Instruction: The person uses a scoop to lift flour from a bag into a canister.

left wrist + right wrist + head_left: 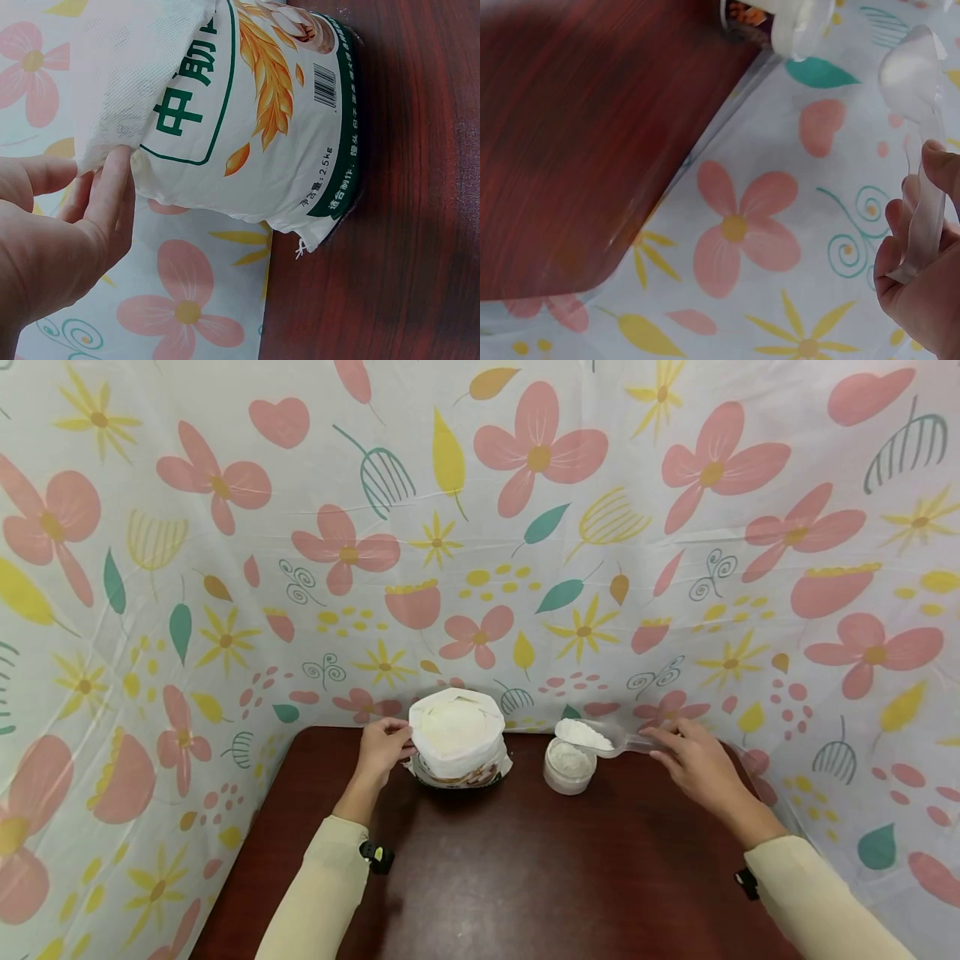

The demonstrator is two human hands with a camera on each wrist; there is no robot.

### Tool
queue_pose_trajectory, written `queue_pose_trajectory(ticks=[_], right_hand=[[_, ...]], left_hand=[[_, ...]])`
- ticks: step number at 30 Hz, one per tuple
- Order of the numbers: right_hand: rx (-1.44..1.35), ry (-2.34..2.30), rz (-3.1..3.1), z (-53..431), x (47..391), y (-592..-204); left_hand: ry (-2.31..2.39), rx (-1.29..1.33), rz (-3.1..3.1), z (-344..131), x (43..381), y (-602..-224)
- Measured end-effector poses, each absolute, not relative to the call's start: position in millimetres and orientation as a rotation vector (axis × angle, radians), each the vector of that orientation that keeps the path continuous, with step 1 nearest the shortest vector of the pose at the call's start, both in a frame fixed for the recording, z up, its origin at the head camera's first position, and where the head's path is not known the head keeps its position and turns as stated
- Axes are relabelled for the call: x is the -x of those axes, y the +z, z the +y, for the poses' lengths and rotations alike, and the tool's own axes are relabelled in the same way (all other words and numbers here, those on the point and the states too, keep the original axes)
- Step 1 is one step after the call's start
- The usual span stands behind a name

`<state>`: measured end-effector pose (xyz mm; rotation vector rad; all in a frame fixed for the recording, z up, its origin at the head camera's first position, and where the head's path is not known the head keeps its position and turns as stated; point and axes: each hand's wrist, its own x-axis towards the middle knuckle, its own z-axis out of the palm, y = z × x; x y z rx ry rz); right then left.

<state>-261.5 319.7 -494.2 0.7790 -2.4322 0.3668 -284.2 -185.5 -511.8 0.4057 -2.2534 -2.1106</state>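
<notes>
A white flour bag (456,760) stands upright on the table with its top open and pale flour inside. My left hand (384,750) pinches the bag's upper edge on its left side; in the left wrist view the fingers (112,184) grip the folded-back rim, and the bag's printed front shows wheat ears and "2.5kg". To the right, my right hand (693,764) holds a clear plastic scoop (621,739) by its handle. White flour (583,734) is heaped in the scoop, just above a small round clear jar (570,772) that also contains white powder.
The dark red-brown table (517,877) has a rounded corner (592,281) in the right wrist view. A flower-patterned cloth (465,510) hangs close behind and on both sides. The bag and jar stand near the table's far edge.
</notes>
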Motion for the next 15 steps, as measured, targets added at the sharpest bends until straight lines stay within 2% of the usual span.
queue_pose_trajectory(ticks=[15], right_hand=[[-0.843, 0.156, -2.578, 323.1, 280.7, -494.2]], left_hand=[[-2.104, -0.398, -2.257, -185.3, 284.1, -511.1]])
